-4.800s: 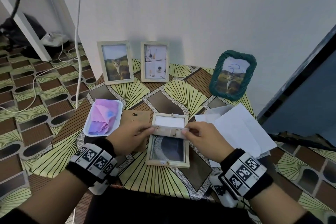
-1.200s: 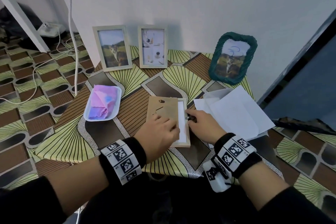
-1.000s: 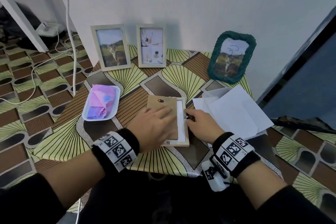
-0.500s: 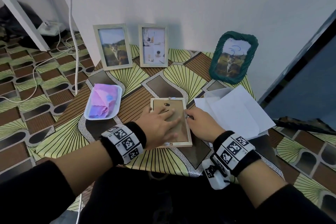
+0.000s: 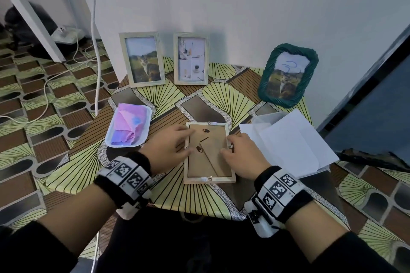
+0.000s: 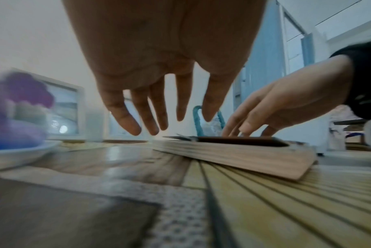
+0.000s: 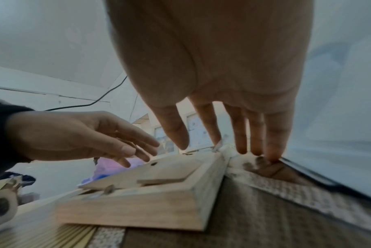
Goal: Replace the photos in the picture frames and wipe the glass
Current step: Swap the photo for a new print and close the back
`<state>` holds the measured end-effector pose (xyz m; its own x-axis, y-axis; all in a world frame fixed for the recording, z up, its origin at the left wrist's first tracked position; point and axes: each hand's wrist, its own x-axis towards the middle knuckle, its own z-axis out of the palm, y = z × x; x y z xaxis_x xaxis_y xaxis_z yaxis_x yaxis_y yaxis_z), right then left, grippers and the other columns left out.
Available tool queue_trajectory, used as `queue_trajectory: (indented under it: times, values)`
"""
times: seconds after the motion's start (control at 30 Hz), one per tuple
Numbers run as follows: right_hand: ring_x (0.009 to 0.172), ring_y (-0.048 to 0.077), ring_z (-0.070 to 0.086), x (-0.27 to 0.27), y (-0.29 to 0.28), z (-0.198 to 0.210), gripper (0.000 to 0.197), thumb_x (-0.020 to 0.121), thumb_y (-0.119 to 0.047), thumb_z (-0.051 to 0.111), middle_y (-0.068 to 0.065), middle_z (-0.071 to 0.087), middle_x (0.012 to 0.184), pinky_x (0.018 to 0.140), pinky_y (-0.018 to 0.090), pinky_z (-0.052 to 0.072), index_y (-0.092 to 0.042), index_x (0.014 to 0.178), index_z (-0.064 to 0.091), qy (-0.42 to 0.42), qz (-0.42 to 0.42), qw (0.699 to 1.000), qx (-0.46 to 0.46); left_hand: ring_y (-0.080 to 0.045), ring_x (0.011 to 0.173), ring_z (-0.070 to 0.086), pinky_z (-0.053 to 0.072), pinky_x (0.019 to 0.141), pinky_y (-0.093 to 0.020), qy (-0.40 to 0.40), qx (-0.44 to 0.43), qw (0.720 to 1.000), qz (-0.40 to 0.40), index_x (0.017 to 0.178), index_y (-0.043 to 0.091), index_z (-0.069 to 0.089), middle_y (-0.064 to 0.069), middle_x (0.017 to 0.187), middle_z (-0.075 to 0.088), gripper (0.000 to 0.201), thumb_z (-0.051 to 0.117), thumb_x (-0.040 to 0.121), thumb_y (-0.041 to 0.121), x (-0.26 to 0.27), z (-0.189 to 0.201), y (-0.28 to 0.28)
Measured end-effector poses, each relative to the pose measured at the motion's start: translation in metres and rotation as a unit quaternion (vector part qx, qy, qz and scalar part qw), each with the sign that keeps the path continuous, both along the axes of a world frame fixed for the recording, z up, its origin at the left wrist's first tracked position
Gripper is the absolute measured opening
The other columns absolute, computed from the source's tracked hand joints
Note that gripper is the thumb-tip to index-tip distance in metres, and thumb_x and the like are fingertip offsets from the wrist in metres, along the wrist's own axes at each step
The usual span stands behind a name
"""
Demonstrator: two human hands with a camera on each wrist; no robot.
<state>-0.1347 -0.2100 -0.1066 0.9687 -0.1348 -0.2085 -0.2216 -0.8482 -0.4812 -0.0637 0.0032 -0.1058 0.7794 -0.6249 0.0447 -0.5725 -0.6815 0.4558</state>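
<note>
Picture frame [image 5: 208, 154], centre: face down, backing board [image 5: 205, 159] seated for clipping. Left hand [image 5: 170, 150] fingers spread, empty; right hand [image 5: 241, 157] fingertips at the frame's right-edge clip [image 5: 230, 146].

White cable [image 5: 95, 51] hangs down the wall left of the patterned tabletop [image 5: 137, 184]; white power strip [image 5: 66, 34] on the floor beyond it.

Head view: soft even light, fairly bright, straight lines bend near edges. Soft shadows on wall [image 5: 221, 2] behind standing frames. Left wrist view: purple cloth [image 6: 14, 114] at left edge very blurry, palm up close blurry, shiny glare patches on table cover [image 6: 121, 154]. Right wrist view: pale, a bit hazy, near frame corner [image 7: 133, 209] soft, far things fuzzy.
</note>
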Motion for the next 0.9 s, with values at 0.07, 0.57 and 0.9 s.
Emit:
queue_trajectory:
  times: [0.07, 0.57, 0.9]
  values:
    - [0.124, 0.03, 0.042, 0.001, 0.008, 0.001, 0.043, 0.091, -0.038, 0.054, 0.009, 0.042, 0.135, 0.103, 0.043, 0.042, -0.016, 0.127, 0.052, -0.012, 0.005, 1.0, -0.024, -0.015, 0.102, 0.061, 0.045, 0.087, -0.023, -0.001, -0.02, 0.998, 0.057, 0.122, 0.019, 0.067, 0.0, 0.114, 0.067, 0.035, 0.068, 0.088, 0.027, 0.007, 0.003, 0.011]
    - [0.126, 0.023, 0.041, 0.015, 0.015, 0.003, 0.052, 0.087, -0.058, 0.056, -0.004, 0.049, 0.134, 0.1, 0.046, 0.045, -0.025, 0.128, 0.052, 0.003, 0.114, 0.985, -0.131, 0.001, 0.062, 0.058, 0.042, 0.058, -0.006, 0.104, 0.044, 0.994, 0.008, 0.075, 0.025, 0.069, 0.012, 0.067, 0.064, 0.019, 0.086, 0.072, 0.031, 0.032, 0.012, 0.002]
    - [0.125, 0.026, 0.043, 0.018, 0.02, 0.007, 0.053, 0.085, -0.057, 0.06, -0.005, 0.05, 0.133, 0.098, 0.052, 0.043, -0.026, 0.127, 0.049, 0.016, 0.114, 0.979, -0.166, 0.003, 0.057, 0.059, 0.041, 0.053, -0.009, 0.081, 0.043, 0.995, 0.049, 0.065, 0.022, 0.067, 0.013, 0.059, 0.064, 0.022, 0.084, 0.072, 0.034, 0.015, 0.002, 0.005]
